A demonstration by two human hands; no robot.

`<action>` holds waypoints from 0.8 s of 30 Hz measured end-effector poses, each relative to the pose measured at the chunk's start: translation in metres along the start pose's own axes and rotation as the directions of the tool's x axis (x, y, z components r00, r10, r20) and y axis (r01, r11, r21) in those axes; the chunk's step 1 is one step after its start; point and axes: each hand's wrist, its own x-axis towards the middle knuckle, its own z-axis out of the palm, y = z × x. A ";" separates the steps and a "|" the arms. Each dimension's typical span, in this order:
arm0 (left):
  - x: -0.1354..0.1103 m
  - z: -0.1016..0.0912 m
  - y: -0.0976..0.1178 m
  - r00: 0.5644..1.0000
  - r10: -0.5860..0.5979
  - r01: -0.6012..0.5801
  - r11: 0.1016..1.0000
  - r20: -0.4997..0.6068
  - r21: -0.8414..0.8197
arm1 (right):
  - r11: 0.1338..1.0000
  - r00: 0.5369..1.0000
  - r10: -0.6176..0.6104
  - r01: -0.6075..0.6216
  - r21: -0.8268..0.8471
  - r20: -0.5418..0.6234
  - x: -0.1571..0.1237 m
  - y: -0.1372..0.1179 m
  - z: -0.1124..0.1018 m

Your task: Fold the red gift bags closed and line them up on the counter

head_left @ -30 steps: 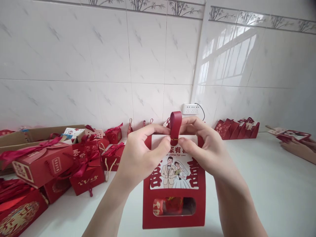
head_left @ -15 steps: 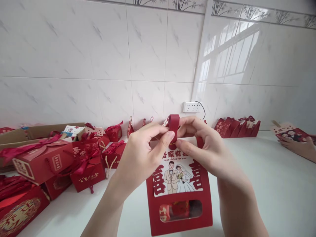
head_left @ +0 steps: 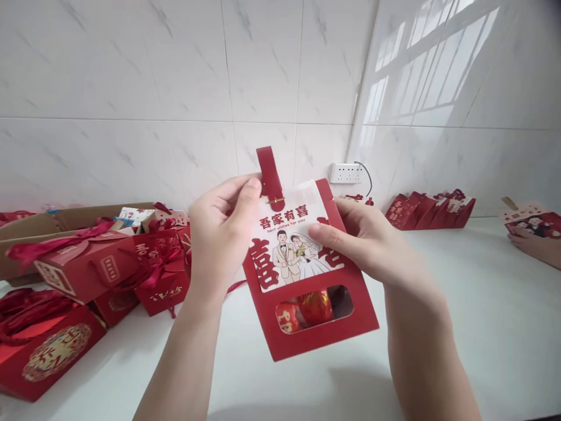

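A red wedding candy box (head_left: 258,304) hangs tilted in the air between my two hands. Its white front panel shows a bride and groom, and wrapped candies (head_left: 315,307) show through a window below. My left hand (head_left: 225,225) is closed at the upper left edge, thumb and fingers by the red strap handle (head_left: 269,172), which stands up from the top. My right hand (head_left: 363,240) grips the right side, its thumb pressed on the front panel and its fingers behind.
Red gift boxes with ribbons (head_left: 92,263) crowd the left of the white table (head_left: 263,392), near an open cardboard carton (head_left: 87,211). More red boxes (head_left: 432,210) line the wall below a power socket (head_left: 346,173). At far right, another person's hand (head_left: 539,248) holds a box.
The box has risen and tilted. My right hand has moved from the strap down to the box's right side. The strap now stands freer above my left hand.
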 end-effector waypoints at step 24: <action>0.000 -0.006 0.020 0.813 -0.236 0.375 0.912 0.531 -0.167 | 0.988 0.942 -0.109 0.137 0.067 -0.317 -0.003 -0.004 -0.006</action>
